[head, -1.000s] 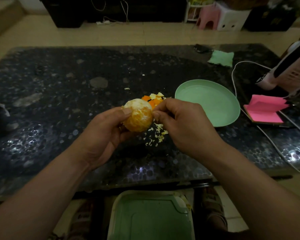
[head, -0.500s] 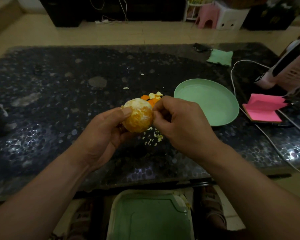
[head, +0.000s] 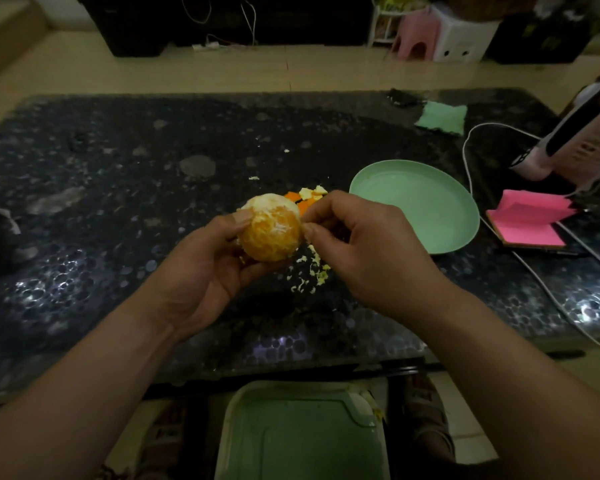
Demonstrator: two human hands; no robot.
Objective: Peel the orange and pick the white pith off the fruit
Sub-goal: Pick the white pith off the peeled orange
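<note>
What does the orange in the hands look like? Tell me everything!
The orange is round and already peeled, its flesh glossy orange, with patches of white pith left, mostly on top. It is held above the dark table. The left hand grips it from the left and below, thumb on its upper left. The right hand pinches white pith at its right edge.

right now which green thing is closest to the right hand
The round green plate, right beside the right hand; the green cloth lies far back, the green bin below the table.
</note>
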